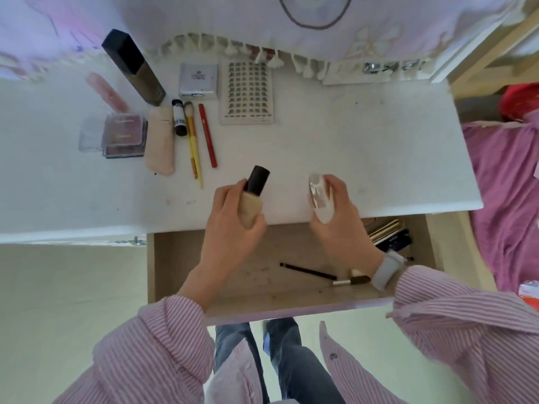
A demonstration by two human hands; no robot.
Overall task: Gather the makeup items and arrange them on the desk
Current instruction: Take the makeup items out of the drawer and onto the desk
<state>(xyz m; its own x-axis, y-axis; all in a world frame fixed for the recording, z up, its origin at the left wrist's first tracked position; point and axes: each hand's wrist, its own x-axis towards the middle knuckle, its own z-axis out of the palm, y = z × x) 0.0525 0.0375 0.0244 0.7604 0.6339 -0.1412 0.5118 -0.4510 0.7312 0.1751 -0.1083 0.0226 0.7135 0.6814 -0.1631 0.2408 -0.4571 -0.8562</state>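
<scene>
Over the front edge of the white table [364, 158], just above the open wooden drawer [180, 258], both hands are full. The left hand [230, 225] has its fingers curled round a beige foundation bottle with a dark brown cap [253, 193], cap pointing away from the person. The right hand [338, 217] grips a white, rounded compact with a shiny silver face [319, 199], which is blurred, so its exact shape is hard to tell.

Beyond the foundation bottle, toward the table's back left, the gathered items lie in a loose row: a red pencil [207, 135], a yellow-handled brush [193, 141], a small black-and-white tube [178, 118], a pale pink pouch [159, 141], a stacked rose blush palette [124, 135], a tall dark rectangular bottle [132, 67], a silver square compact [198, 80] and a beige lash tray [247, 93].

To do this step well, I would set each piece down near that row rather than at the edge, the bottle to the right of the red pencil and parallel with it, laid flat or stood firmly so it cannot roll into the drawer. The compact should go down face up on bare table beside it, not touching. A black pencil [307, 271] and a silver-ferruled brush [351, 280] remain in the drawer, as does a stack of dark flat cases [389, 236] at its right.
</scene>
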